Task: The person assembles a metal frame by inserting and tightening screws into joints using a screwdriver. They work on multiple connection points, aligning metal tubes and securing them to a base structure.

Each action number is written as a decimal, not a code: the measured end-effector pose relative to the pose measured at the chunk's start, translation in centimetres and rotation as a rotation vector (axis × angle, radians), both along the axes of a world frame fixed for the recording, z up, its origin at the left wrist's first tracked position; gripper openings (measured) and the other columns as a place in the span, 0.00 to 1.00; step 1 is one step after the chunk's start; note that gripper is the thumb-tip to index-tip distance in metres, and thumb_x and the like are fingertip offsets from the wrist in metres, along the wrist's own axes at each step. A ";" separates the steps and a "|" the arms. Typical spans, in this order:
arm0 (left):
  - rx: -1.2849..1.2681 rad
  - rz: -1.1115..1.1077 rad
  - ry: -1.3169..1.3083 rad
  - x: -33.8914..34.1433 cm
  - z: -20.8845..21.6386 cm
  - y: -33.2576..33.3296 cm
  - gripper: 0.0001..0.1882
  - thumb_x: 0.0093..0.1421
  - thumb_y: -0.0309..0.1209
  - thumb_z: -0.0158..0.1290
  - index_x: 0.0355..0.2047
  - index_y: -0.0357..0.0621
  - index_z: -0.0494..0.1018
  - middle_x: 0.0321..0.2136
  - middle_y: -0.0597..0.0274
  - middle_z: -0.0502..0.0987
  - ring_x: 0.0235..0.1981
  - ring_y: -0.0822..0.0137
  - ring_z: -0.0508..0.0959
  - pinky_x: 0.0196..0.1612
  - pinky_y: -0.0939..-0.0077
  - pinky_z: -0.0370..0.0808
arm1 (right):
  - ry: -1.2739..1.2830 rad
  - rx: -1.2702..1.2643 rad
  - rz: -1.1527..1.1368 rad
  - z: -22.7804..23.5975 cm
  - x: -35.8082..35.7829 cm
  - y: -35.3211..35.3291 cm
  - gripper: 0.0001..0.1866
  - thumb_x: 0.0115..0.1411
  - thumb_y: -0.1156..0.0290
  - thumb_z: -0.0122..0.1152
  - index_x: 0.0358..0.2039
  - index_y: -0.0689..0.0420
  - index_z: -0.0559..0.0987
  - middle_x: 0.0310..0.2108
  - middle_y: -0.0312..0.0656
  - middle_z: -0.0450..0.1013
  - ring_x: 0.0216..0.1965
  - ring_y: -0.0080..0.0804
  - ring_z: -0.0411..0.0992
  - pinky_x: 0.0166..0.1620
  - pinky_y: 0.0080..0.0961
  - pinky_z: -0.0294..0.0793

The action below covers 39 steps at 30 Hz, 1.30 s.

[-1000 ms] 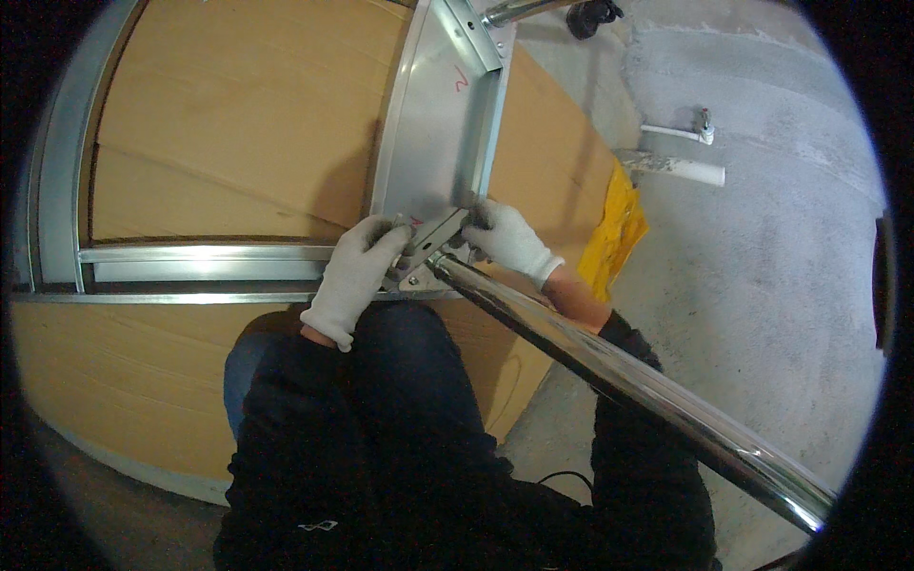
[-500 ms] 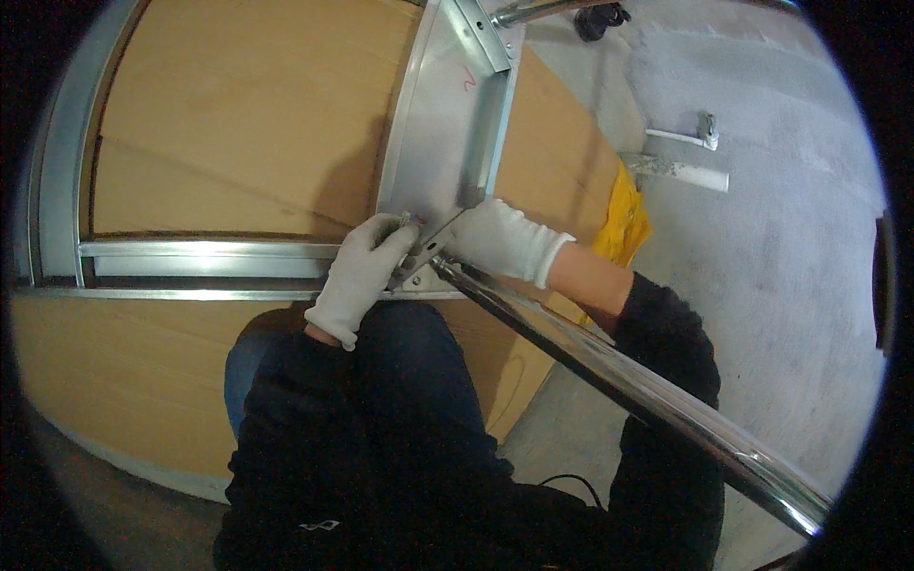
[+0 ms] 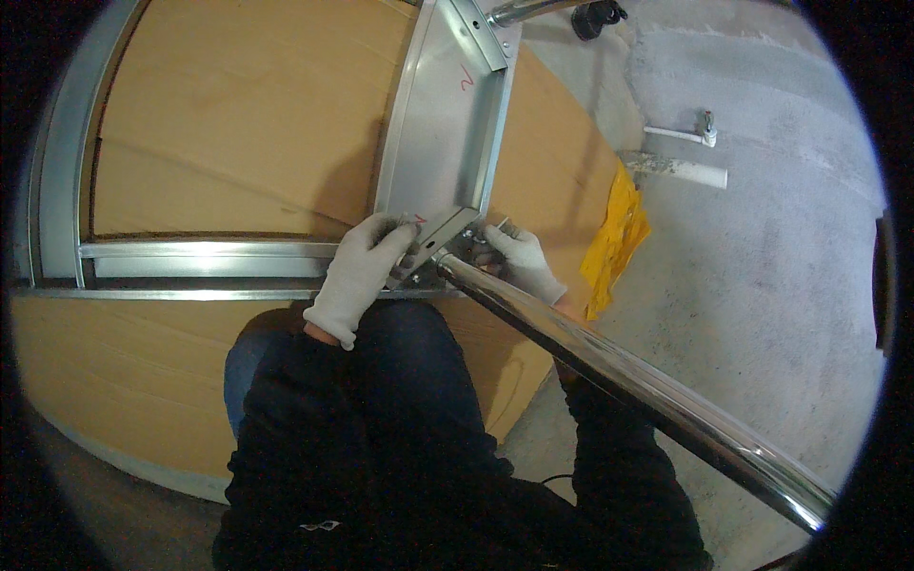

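Note:
My left hand (image 3: 354, 276), in a white knit glove, is closed at the corner of a metal frame (image 3: 443, 124). Its thumb and forefinger pinch together beside an angled steel bracket (image 3: 446, 233) with a hole in it; what they hold is too small to make out. Across the bracket, my right hand (image 3: 526, 265), also gloved, has its fingers closed at the outer side of the corner. A small pale thing shows at its fingertips, its kind unclear. A chromed round tube (image 3: 609, 357) runs from the bracket toward the lower right, passing over my right forearm.
Brown cardboard sheets (image 3: 248, 114) lie inside and under the frame. A second bracket and tube (image 3: 533, 9) are at the far corner. On the grey floor to the right are a yellow plastic piece (image 3: 617, 243), a white pipe (image 3: 681, 169) and a small black object (image 3: 597, 17).
My right hand has moved from on top of the bracket to the outer side of the corner, and its forearm has dropped behind the tube. The left hand stays in place.

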<state>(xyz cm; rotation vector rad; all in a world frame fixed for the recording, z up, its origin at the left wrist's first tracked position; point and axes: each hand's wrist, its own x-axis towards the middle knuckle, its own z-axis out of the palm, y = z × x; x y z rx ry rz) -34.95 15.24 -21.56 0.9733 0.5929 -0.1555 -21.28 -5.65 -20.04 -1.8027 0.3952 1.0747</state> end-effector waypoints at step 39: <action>-0.177 0.159 0.071 -0.1 -0.2 0.3 0.17 0.61 0.37 0.45 0.39 0.35 0.73 0.32 0.61 0.76 0.34 0.73 0.73 0.39 0.80 0.70 | -0.027 0.030 -0.211 -2.1 -0.8 0.5 0.08 0.58 0.65 0.58 0.32 0.55 0.76 0.23 0.37 0.73 0.22 0.26 0.70 0.25 0.23 0.68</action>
